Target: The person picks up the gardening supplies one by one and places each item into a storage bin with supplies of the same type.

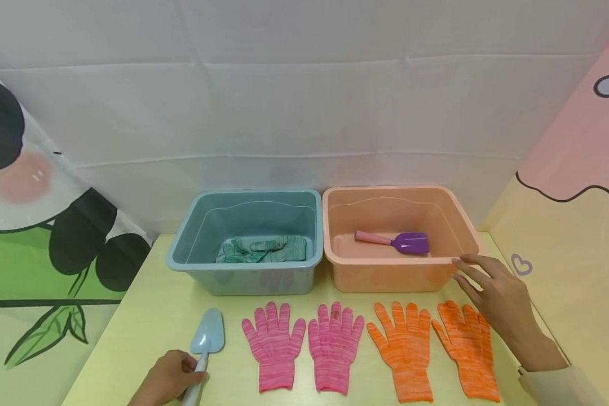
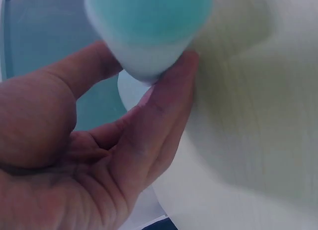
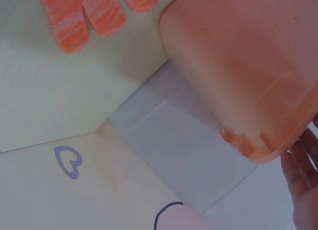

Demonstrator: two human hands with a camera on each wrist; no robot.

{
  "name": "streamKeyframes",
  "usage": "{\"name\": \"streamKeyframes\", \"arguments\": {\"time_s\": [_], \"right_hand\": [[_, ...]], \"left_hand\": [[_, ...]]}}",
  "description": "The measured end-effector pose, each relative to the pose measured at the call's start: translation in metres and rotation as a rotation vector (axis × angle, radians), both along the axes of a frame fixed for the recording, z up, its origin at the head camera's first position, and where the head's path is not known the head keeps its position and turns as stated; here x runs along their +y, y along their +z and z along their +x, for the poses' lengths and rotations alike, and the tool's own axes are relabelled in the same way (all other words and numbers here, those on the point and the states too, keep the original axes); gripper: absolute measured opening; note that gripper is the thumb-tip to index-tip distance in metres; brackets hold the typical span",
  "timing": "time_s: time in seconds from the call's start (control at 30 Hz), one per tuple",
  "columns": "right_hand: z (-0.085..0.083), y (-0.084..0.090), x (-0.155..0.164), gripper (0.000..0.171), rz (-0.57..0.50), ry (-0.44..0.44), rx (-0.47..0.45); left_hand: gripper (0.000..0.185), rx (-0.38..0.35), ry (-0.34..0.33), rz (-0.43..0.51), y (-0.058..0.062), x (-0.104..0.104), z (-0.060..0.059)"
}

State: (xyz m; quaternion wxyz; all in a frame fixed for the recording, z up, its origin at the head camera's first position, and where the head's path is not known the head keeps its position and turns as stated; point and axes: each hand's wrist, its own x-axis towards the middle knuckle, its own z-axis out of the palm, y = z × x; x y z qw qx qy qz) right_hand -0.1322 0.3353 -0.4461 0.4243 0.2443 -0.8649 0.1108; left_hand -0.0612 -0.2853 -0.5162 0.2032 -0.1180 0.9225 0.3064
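Smooth plastic orange bin (image 1: 385,270), knit cloth orange gloves (image 1: 406,349), matt plastic trowel (image 1: 208,338)

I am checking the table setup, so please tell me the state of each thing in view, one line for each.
left hand: grips the handle of the light blue scoop
light blue scoop: lying on the table
right hand: fingers straight, at the orange bin's corner
blue bin: holds green gloves
orange bin: holds a purple scoop
pink gloves: flat on the table
orange gloves: flat on the table

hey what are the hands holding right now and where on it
The left hand grips the pale blue plastic trowel by its handle. The right hand holds nothing; its straight fingers touch the orange plastic tub at its corner.
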Motion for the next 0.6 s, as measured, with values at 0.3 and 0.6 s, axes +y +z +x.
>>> {"name": "streamKeyframes", "arguments": {"time_s": [0.3, 0.6], "right_hand": [[-0.001, -0.003, -0.009, 0.065, -0.007, -0.089, 0.012], [0.0, -0.004, -0.018, 0.068, -0.049, -0.149, 0.008]], "left_hand": [[0.022, 0.05, -0.058, 0.007, 0.007, -0.001, 0.0], [0.016, 0.083, 0.001, 0.141, 0.012, 0.01, -0.004]]}}
